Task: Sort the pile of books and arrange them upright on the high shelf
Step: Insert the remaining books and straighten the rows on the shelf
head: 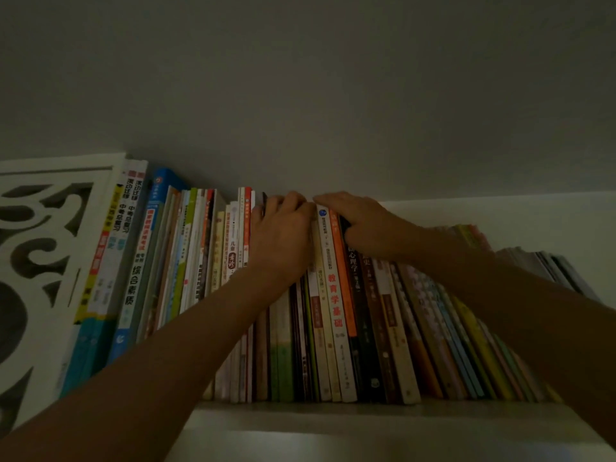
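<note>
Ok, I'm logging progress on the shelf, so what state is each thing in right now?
Books: upright in a packed row, those on the right leaning.
Shelf: row runs from the carved panel across to the right.
Left hand: fingers curled over book tops.
Right hand: fingers curled over the tops of neighbouring books.
Stack: books lying flat at far right.

white spine (335,295) "教育学基础", dark spine (354,266) "心理学"

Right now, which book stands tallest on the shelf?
The white book at the far left, beside the carved panel; its top rises above the blue book next to it.
</note>
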